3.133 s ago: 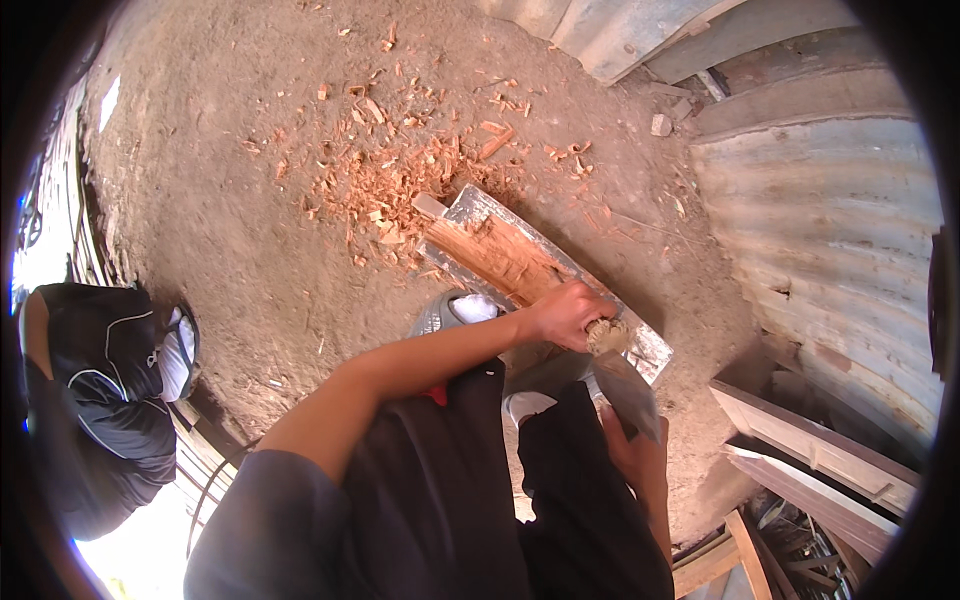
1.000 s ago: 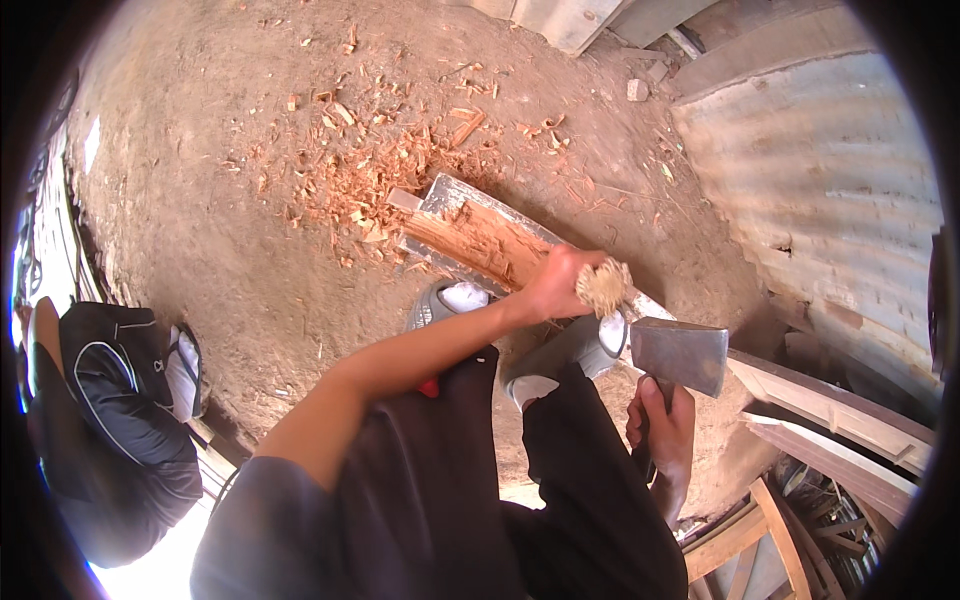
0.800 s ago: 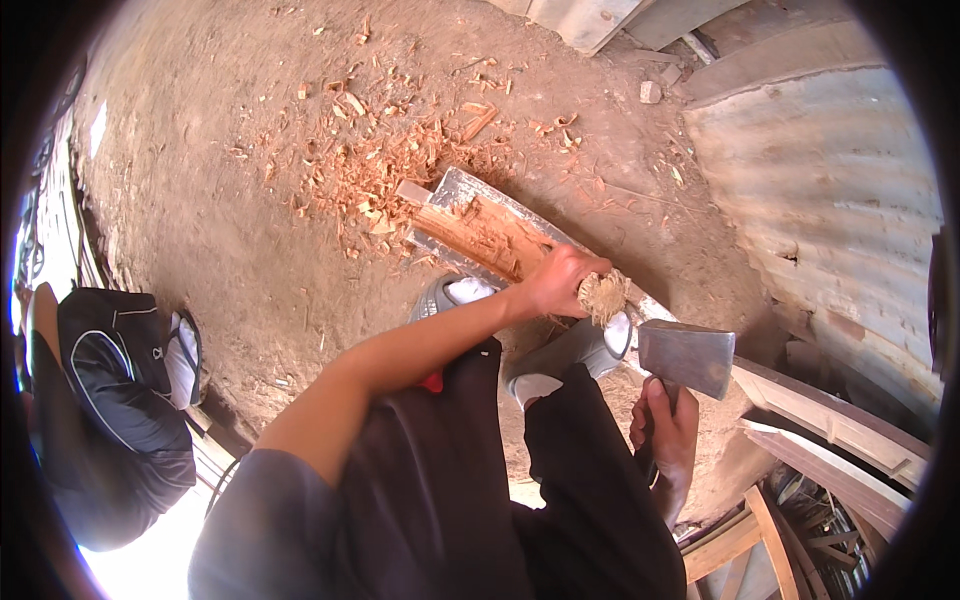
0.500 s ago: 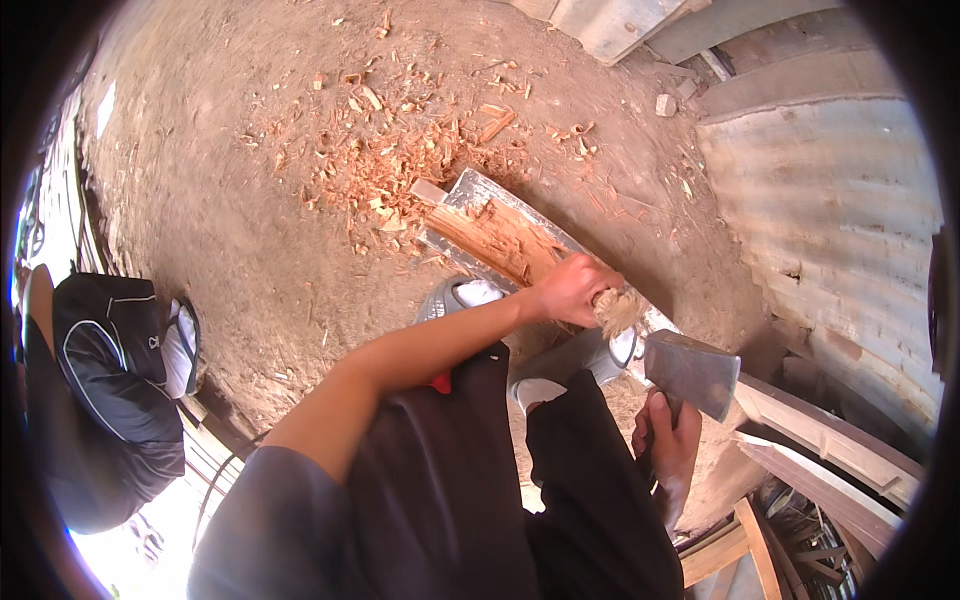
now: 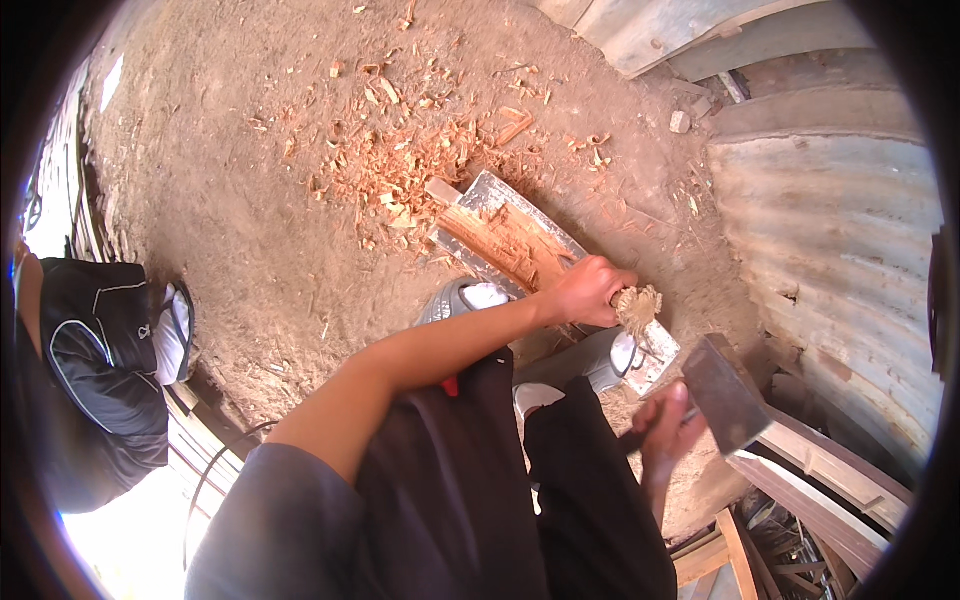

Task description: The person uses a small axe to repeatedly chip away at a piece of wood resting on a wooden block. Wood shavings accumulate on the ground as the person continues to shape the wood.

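Note:
My left hand [image 5: 590,292] is closed around a wooden handle whose frayed, splayed end [image 5: 637,308] sticks out beside the thumb. Whatever the handle leads to is hidden by the hand. It is held over a gouged reddish-brown piece of wood [image 5: 505,245], which lies along a whitish, worn board [image 5: 655,362]. To the right, my right hand [image 5: 668,430] grips a hatchet by its handle. The hatchet's broad dark metal head [image 5: 727,395] is raised, apart from the frayed end. Both the hatchet and the hand are slightly blurred.
Wood chips and shavings [image 5: 410,165] litter the dirt ground [image 5: 230,200] beyond the board. My shoes [image 5: 620,358] flank the board. Corrugated sheet metal [image 5: 820,220] and planks [image 5: 810,480] stand at the right. A person in dark clothing [image 5: 95,380] is at the left.
My right hand has swung the hatchet right and slightly down, away from the frayed handle end. My left hand keeps its hold. The whole view has shifted a little.

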Demonstrator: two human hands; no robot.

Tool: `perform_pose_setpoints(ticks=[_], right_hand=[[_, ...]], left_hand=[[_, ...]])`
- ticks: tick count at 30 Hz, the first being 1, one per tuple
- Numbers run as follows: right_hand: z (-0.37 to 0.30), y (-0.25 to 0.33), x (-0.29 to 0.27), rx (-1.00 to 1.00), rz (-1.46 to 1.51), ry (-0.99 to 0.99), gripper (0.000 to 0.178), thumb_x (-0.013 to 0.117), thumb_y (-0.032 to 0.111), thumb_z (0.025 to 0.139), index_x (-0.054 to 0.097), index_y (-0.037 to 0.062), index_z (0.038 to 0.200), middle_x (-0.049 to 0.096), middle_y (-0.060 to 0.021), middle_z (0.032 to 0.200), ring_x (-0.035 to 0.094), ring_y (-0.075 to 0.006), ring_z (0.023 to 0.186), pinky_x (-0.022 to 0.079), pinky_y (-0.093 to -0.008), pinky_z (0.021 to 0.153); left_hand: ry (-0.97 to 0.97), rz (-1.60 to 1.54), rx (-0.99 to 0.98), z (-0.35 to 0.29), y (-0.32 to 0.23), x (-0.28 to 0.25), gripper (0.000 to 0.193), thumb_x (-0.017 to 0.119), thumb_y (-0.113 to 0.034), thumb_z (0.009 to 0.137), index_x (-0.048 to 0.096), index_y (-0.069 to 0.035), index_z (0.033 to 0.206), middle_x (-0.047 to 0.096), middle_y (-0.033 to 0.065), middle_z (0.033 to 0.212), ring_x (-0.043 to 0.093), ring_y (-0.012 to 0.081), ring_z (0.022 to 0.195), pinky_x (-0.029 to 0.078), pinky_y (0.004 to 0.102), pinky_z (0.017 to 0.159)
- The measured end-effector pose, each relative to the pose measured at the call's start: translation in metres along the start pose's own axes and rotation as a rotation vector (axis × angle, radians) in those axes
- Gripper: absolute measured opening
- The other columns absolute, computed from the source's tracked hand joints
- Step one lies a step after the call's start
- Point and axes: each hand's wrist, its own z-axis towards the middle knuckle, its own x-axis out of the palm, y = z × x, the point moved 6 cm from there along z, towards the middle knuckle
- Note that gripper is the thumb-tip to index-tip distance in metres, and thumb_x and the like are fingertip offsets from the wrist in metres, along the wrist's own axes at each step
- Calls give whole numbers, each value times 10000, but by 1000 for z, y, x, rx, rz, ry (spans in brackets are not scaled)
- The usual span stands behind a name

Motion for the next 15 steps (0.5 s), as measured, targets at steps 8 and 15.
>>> perform_pose_setpoints(ticks=[8, 15], right_hand=[[29, 38, 10, 78, -162, 120, 460, 558, 332, 1083, 472, 62, 721, 475, -18, 553, 441, -96, 412, 337, -262, 381], [38, 23, 21, 391, -189, 344, 335, 593, 307, 1068, 520, 66, 847, 464, 0, 599, 437, -98, 434, 354, -257, 402]], left_hand=[[-38, 20, -61, 2, -3, -7, 297, 708, -116, 591, 696, -6, 866, 662, 237, 713, 674, 439, 715, 566, 484, 665], [37, -14, -129, 5, -5, -9, 323, 717, -129, 605, 722, -11, 906, 671, 252, 746, 684, 435, 751, 578, 477, 711]])
